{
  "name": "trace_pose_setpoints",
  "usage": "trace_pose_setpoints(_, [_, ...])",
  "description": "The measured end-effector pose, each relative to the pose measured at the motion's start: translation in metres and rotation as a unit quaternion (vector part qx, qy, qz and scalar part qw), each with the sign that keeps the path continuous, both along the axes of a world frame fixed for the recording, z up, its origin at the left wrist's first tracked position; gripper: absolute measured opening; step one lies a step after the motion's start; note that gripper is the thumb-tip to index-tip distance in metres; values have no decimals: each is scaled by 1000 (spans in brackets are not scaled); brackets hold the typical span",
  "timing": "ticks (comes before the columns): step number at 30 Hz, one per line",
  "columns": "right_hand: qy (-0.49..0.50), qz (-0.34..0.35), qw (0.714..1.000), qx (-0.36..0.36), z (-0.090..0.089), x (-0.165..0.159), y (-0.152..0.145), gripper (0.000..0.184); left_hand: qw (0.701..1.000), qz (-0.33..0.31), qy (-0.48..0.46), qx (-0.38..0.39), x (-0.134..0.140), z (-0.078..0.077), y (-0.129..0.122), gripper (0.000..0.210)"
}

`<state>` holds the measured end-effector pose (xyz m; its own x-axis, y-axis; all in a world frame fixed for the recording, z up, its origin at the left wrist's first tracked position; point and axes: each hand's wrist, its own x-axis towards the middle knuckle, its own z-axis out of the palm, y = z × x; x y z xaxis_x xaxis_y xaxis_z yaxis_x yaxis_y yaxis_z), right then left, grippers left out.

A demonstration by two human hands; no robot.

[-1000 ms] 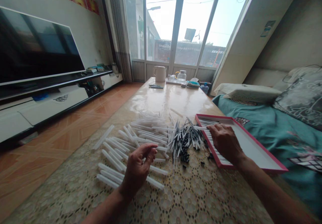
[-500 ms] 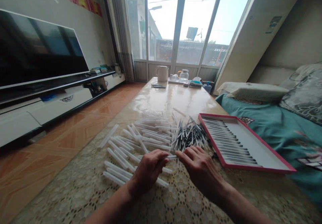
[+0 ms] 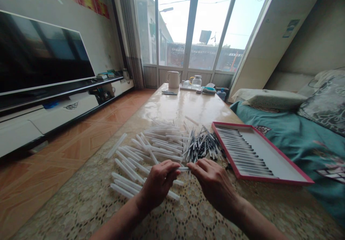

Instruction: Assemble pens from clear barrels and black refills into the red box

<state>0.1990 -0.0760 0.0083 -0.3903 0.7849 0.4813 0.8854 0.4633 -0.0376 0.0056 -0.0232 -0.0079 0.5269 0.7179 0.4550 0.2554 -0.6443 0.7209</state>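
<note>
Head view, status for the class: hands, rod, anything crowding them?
Left hand and right hand pinching one thin pale rod. Loose white tubes close by left hand. Pink-edged tray off right.

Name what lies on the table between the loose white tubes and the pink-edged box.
In the head view, a pile of thin black-and-white sticks lies between the white tubes and the box.

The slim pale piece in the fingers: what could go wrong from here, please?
The slim pale piece might bend if the left grip and right grip press unevenly. If dropped, it could mix with the loose white tubes nearby. The right grip, swinging outward, might knock the red-rimmed tray and disturb its dark-tipped sticks.
</note>
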Motion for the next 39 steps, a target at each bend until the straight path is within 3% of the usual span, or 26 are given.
trace_pose_setpoints(7, [-8, 8, 1000, 6, 6, 0, -1, 21, 1000, 2, 6, 2, 2, -2, -2, 20])
trace_pose_setpoints(13, [12, -17, 998, -52, 10, 12, -1, 23, 998, -2, 3, -66, 2, -9, 3, 34])
trace_pose_setpoints(15, [53, -43, 996, -62, 8, 34, 4, 24, 996, 22, -17, -88, 0, -10, 6, 46])
trace_pose_setpoints(18, [119, -88, 988, -44, 3, 91, 22, 28, 993, 64, -33, -89, -2, -11, 7, 46])
trace_pose_setpoints(20, [87, -158, 983, -27, 0, 135, 39, 29, 993, 85, -36, -75, -3, -11, 7, 42])
trace_pose_setpoints(22, [4, -286, 957, -55, -3, 174, 57, 29, 993, 91, -34, -65, -2, -11, 6, 39])
trace_pose_setpoints(25, [-29, -342, 936, -79, -10, 209, 82, 24, 995, 81, -23, -61, -1, -12, 6, 36])
trace_pose_setpoints(33, [-45, -373, 920, -110, -32, 220, 134, 25, 994, 89, -30, -57, -3, -15, 8, 34])
trace_pose_setpoints(39, [-37, -361, 925, -111, -41, 224, 148, 21, 994, 95, -18, -46, -2, -11, 7, 31])
